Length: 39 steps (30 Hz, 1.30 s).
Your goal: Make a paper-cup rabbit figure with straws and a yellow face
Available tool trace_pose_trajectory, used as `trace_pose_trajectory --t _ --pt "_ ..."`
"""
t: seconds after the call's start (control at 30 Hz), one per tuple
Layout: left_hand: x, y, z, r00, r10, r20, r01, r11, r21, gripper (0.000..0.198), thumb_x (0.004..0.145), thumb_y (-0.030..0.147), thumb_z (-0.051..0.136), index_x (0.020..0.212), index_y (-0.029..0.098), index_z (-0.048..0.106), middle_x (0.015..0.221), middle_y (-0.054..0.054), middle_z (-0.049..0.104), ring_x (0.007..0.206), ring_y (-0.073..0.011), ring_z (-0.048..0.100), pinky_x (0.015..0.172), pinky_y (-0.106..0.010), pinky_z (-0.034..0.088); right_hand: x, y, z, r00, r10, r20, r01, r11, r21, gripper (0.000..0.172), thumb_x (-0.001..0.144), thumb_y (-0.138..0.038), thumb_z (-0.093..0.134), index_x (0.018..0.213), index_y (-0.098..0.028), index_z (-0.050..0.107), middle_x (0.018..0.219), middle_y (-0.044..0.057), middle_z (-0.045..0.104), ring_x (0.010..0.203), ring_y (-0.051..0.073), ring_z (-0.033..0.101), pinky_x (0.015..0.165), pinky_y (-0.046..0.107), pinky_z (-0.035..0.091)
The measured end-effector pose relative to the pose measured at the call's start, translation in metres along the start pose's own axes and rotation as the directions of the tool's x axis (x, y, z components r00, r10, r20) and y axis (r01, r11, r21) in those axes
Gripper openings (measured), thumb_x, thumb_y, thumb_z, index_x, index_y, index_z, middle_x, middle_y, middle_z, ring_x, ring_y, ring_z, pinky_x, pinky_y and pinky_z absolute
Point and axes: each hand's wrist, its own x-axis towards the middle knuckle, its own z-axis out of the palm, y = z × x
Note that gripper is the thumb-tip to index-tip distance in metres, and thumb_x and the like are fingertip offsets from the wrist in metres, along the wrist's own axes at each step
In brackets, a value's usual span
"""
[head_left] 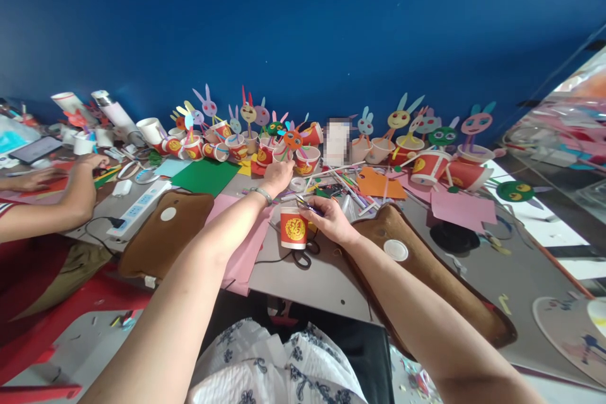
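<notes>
A red and white paper cup point(293, 229) with a gold round emblem stands upright at the table's front. My right hand point(329, 218) is closed beside its rim, around a thin dark, shiny tool whose kind is unclear. My left hand point(278, 178) reaches past the cup to the row of decorated cups. Its fingers are drawn together just below an orange paper face point(290, 139); what they grip, if anything, is hidden. Black-handled scissors point(302, 257) lie partly behind the upright cup. A roll of clear tape point(298, 184) is close to my left fingertips.
Several paper cups point(423, 165) with paper rabbit faces line the blue wall. Pens and paper scraps point(348, 188) clutter the middle. Brown plush pads point(163, 233) flank the workspace, with a power strip point(139, 208) at left. A co-worker's arm point(71, 202) works farther left.
</notes>
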Motion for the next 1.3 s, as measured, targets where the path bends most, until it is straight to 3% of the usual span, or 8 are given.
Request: trace_pose_trajectory --t 0.23,0.47,0.57,0.7,0.9,0.97,1.07,1.3 --pt "-0.003 -0.002 -0.004 0.996 0.066 -0.068 -0.071 0.995 -0.071 0.026 0.099 0.020 0.045 0.103 0.017 0.071 0.101 -0.012 0.074 0.095 -0.0247 0.070 0.078 -0.033 0.050 -0.001 0.000 0.000 1.000 -0.014 0.002 0.014 1.000 -0.017 0.038 0.083 -0.054 0.064 0.073 -0.018 0.058 0.067 0.000 0.054 0.064 0.013 0.045 0.060 0.026 0.036" --pt "-0.024 -0.036 -0.042 0.959 0.177 -0.223 -0.248 0.903 -0.350 0.008 0.079 0.014 0.067 0.073 0.016 0.063 0.086 -0.007 0.070 0.086 -0.0183 0.065 0.082 -0.030 0.050 0.000 -0.001 -0.002 1.000 -0.007 0.000 0.007 1.000 -0.012 0.036 0.082 -0.053 0.065 0.073 -0.018 0.061 0.068 0.000 0.056 0.065 0.014 0.047 0.062 0.028 0.038" --pt "-0.035 -0.061 -0.059 0.985 0.165 -0.044 -0.159 0.791 -0.591 0.005 0.079 0.014 0.062 0.075 0.015 0.061 0.068 0.000 0.065 0.066 -0.0134 0.061 0.070 -0.026 0.049 0.001 0.000 -0.002 1.000 0.002 -0.005 -0.002 1.000 0.003 0.036 0.081 -0.053 0.066 0.073 -0.019 0.060 0.068 0.000 0.057 0.065 0.014 0.047 0.062 0.028 0.039" --pt "-0.046 -0.095 -0.076 0.954 0.250 0.167 -0.065 0.715 -0.696 0.013 0.069 0.010 0.061 0.080 0.013 0.066 0.077 -0.001 0.071 0.070 -0.0123 0.064 0.067 -0.023 0.049 0.001 0.002 -0.001 1.000 0.004 -0.022 -0.004 1.000 -0.003 0.038 0.081 -0.055 0.066 0.071 -0.019 0.058 0.065 -0.001 0.053 0.064 0.014 0.045 0.061 0.028 0.039" --pt "-0.056 -0.117 -0.074 0.688 0.361 0.629 0.064 0.834 -0.549 0.024 0.064 0.018 0.069 0.088 0.016 0.075 0.086 -0.001 0.077 0.077 -0.0152 0.070 0.070 -0.022 0.053 0.001 0.001 0.000 0.999 0.002 -0.032 -0.002 1.000 -0.011 0.036 0.081 -0.052 0.067 0.070 -0.019 0.057 0.065 -0.002 0.053 0.064 0.013 0.045 0.063 0.028 0.039" --pt "-0.058 -0.116 -0.067 0.647 0.339 0.683 0.057 0.872 -0.487 0.027 0.062 0.019 0.071 0.089 0.018 0.076 0.087 -0.001 0.078 0.078 -0.0160 0.070 0.070 -0.022 0.053 0.001 0.000 0.000 1.000 0.003 -0.028 -0.003 1.000 -0.007 0.035 0.081 -0.052 0.067 0.070 -0.020 0.057 0.065 -0.002 0.053 0.064 0.013 0.045 0.063 0.029 0.039" --pt "-0.058 -0.111 -0.056 0.680 0.298 0.670 0.013 0.909 -0.417 0.028 0.059 0.016 0.072 0.086 0.020 0.077 0.083 0.000 0.078 0.075 -0.0159 0.068 0.067 -0.022 0.050 0.001 -0.001 0.000 1.000 0.014 -0.021 -0.014 1.000 0.004 0.035 0.081 -0.051 0.067 0.071 -0.019 0.058 0.066 -0.001 0.054 0.064 0.014 0.046 0.063 0.029 0.040" --pt "-0.070 -0.096 -0.049 0.847 0.273 0.457 -0.176 0.954 -0.243 0.025 0.065 0.007 0.067 0.085 0.020 0.066 0.094 -0.003 0.070 0.086 -0.0186 0.061 0.074 -0.026 0.043 0.001 -0.004 -0.001 1.000 0.020 -0.018 -0.020 1.000 0.004 0.039 0.081 -0.056 0.068 0.071 -0.019 0.058 0.064 0.000 0.055 0.063 0.014 0.047 0.061 0.028 0.040"
